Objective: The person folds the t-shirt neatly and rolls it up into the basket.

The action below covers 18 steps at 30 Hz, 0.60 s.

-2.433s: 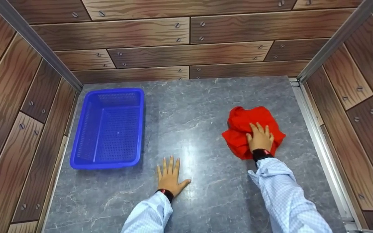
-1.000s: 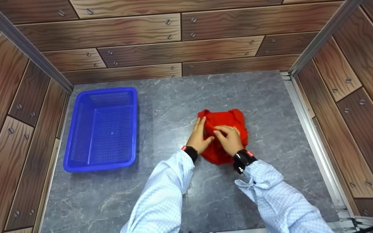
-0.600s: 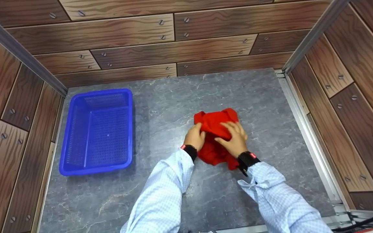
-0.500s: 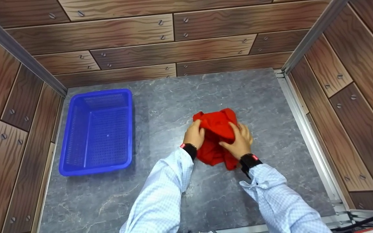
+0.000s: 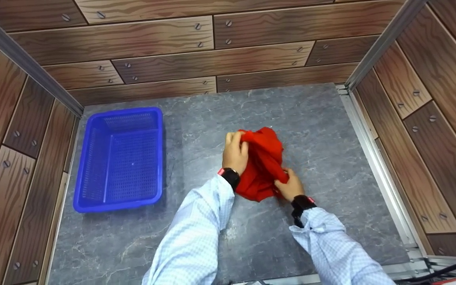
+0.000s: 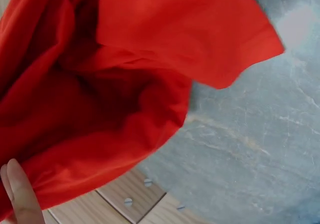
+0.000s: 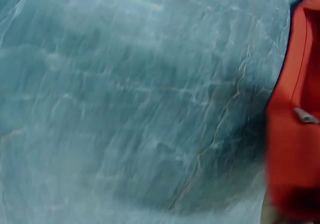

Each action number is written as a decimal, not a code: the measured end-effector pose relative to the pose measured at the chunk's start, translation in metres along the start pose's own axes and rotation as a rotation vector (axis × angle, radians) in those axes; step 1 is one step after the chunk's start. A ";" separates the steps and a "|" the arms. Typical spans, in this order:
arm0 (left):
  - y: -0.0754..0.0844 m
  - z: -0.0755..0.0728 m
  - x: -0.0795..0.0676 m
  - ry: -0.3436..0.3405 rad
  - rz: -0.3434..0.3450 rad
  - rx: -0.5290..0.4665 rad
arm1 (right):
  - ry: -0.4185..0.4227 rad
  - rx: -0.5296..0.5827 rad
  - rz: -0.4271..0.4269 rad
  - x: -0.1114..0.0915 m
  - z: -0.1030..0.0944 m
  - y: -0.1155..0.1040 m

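A crumpled red cloth (image 5: 263, 147) lies bunched on the grey marbled surface, its middle sagging into folds between my hands. At its far left edge, my left hand (image 5: 234, 153) grips the fabric with bent fingers. My right hand (image 5: 292, 187) pinches the near right edge between thumb and fingers. In the left wrist view, the cloth (image 6: 155, 29) opens into a dark hollow with a loose flap, and fingertips (image 6: 22, 191) press its lower edge. The right wrist view catches a stitched edge of the cloth (image 7: 287, 154) with a small pale tag; that hand is mostly out of frame.
An empty blue plastic basket (image 5: 158, 158) with perforated walls stands on the left of the grey surface (image 5: 196, 118). Wood-patterned panels (image 5: 164, 43) enclose the back and both sides. A metal rail (image 5: 374, 162) runs along the right edge, with dark cables (image 5: 445, 271) at the lower right.
The cloth has moved left from under my right hand. My left hand came off the surface to its far left edge; my right hand slid to the near right edge and pinched it.
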<state>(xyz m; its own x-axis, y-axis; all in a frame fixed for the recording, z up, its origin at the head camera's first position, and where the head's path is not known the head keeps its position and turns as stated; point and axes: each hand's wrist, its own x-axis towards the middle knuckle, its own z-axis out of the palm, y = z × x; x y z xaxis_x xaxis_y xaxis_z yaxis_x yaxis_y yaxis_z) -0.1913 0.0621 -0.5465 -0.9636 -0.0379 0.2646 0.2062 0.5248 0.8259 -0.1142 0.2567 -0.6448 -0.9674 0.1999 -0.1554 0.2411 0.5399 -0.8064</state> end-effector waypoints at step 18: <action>-0.019 -0.029 0.010 0.207 -0.025 -0.070 | 0.178 0.447 0.070 0.026 -0.034 -0.029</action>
<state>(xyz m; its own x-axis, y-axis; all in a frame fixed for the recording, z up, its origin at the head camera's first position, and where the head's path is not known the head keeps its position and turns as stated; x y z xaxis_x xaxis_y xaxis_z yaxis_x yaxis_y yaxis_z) -0.2002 0.0272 -0.5453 -0.9147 -0.2277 0.3340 0.2007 0.4614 0.8642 -0.1437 0.2741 -0.6058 -0.9124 0.3810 -0.1497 0.2109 0.1241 -0.9696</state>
